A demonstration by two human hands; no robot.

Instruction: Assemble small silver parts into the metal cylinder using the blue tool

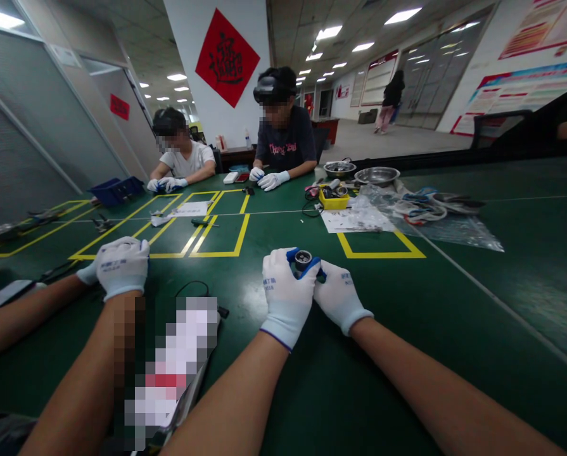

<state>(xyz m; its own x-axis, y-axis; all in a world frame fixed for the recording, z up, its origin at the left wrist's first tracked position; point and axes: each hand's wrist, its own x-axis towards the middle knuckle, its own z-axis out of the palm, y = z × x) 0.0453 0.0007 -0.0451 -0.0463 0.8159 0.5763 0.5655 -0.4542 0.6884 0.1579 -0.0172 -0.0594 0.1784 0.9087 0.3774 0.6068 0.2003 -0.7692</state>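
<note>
Both my hands wear white gloves with blue fingertips and meet just above the green tabletop. My left hand (287,294) grips a small round black part (303,258) between thumb and fingers, its ringed, greyish end facing up. Right beside it, my right hand (341,294) is curled, thumb and fingertips drawn together against the left thumb. What lies between those right fingertips is hidden or too small to make out. The lower side of the black part is covered by my left fingers.
A co-worker's gloved hands (121,263) are at my left, near a blurred-out flat item (183,361). Ahead stand a yellow bin (334,201) with parts, metal bowls (377,175), plastic bags (454,228) and a screwdriver (204,223). Two people sit across the table.
</note>
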